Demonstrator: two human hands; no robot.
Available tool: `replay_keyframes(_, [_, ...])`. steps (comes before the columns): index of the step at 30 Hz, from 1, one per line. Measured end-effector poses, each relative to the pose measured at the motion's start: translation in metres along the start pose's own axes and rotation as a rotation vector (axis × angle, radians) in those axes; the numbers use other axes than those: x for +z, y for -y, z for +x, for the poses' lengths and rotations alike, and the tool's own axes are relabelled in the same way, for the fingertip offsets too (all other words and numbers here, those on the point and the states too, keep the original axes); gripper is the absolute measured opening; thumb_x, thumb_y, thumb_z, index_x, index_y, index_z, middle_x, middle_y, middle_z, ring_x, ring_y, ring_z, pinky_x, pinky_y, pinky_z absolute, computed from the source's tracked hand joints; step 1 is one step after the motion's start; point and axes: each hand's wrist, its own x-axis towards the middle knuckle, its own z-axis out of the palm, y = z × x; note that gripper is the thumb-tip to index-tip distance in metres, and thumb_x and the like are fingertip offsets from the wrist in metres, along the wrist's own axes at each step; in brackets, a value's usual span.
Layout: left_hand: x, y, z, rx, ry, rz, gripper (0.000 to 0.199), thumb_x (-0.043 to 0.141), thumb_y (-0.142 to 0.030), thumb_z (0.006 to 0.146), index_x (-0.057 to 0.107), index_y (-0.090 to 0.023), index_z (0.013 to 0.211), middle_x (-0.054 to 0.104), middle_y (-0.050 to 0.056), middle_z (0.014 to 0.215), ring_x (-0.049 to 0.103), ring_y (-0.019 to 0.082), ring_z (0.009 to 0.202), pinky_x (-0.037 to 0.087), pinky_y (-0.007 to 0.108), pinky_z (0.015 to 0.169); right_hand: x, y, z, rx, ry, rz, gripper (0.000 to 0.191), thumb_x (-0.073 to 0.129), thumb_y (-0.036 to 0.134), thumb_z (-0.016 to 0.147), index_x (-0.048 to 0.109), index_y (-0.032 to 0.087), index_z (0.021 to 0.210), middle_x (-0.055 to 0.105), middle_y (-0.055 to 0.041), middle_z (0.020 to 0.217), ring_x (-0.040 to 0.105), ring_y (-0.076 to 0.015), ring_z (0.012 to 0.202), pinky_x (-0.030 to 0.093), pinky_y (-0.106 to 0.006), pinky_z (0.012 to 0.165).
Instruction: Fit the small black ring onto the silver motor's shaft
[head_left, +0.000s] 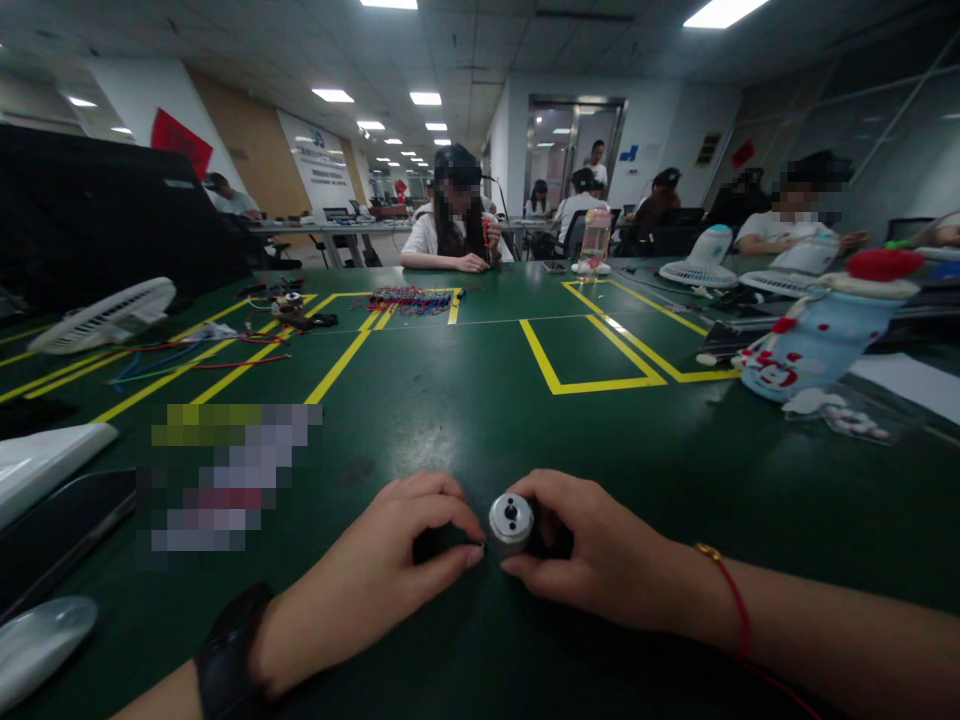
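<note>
A short silver metal cylinder point(511, 524) stands upright on the green table, its round top showing a dark centre hole and two smaller dark spots. My right hand point(592, 545) is closed round its right side, thumb in front and fingers behind. Just left of the cylinder is my left hand point(397, 550), with thumb and index fingertips brought together. A tiny dark speck shows at those tips, too small to name. The left fingertips are beside the cylinder; whether they touch it I cannot tell.
Bundled coloured wires point(412, 300) lie across the green table point(450, 420), marked with yellow tape point(555, 365). A blue bottle point(817, 340) stands right; a white mouse point(45, 640) and a white fan point(105, 315) are left. A co-worker point(454, 225) sits opposite.
</note>
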Motion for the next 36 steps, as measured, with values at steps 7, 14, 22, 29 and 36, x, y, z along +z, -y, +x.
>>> replay_keyframes(7, [-0.008, -0.019, 0.000, 0.018, -0.296, -0.072, 0.013, 0.056, -0.019, 0.090, 0.064, -0.028, 0.097, 0.057, 0.000, 0.095, 0.056, 0.017, 0.089, 0.045, 0.029, 0.077, 0.001, 0.000, 0.001, -0.043, 0.017, -0.037, 0.031, 0.071, 0.028, 0.075, 0.058, 0.020, 0.102, 0.060, 0.0002, 0.086, 0.051, -0.0130, 0.069, 0.039, -0.025, 0.059])
replay_keyframes(14, [-0.004, -0.028, 0.003, 0.037, -0.210, -0.035, 0.020, 0.054, -0.017, 0.091, 0.066, -0.029, 0.100, 0.056, 0.000, 0.092, 0.056, 0.016, 0.085, 0.047, 0.027, 0.074, 0.000, 0.001, 0.002, -0.059, 0.019, -0.080, 0.025, 0.070, 0.029, 0.076, 0.058, 0.018, 0.095, 0.056, 0.0012, 0.080, 0.048, -0.0124, 0.066, 0.036, -0.024, 0.057])
replay_keyframes(22, [-0.004, -0.029, 0.003, 0.012, -0.267, -0.125, 0.013, 0.055, -0.021, 0.091, 0.066, -0.026, 0.095, 0.057, 0.000, 0.091, 0.056, 0.016, 0.084, 0.047, 0.028, 0.073, 0.000, 0.002, 0.002, -0.069, 0.014, -0.059, 0.026, 0.070, 0.030, 0.076, 0.058, 0.019, 0.097, 0.058, 0.0005, 0.082, 0.049, -0.0128, 0.067, 0.037, -0.024, 0.057])
replay_keyframes(29, [-0.001, -0.030, -0.001, 0.037, -0.207, -0.076, 0.019, 0.051, -0.019, 0.091, 0.065, -0.027, 0.101, 0.057, 0.002, 0.094, 0.056, 0.018, 0.087, 0.047, 0.029, 0.075, 0.000, 0.001, 0.002, -0.080, 0.019, -0.069, 0.025, 0.069, 0.030, 0.077, 0.058, 0.018, 0.096, 0.059, -0.0006, 0.084, 0.050, -0.0134, 0.069, 0.037, -0.024, 0.059])
replay_keyframes(36, [-0.008, 0.002, 0.003, -0.074, -0.137, -0.046, 0.018, 0.047, -0.020, 0.093, 0.064, -0.022, 0.089, 0.063, 0.001, 0.090, 0.059, 0.018, 0.085, 0.047, 0.030, 0.076, -0.002, 0.002, 0.000, -0.054, 0.021, -0.042, 0.033, 0.071, 0.027, 0.076, 0.058, 0.020, 0.105, 0.061, -0.0006, 0.089, 0.052, -0.0133, 0.070, 0.039, -0.025, 0.061])
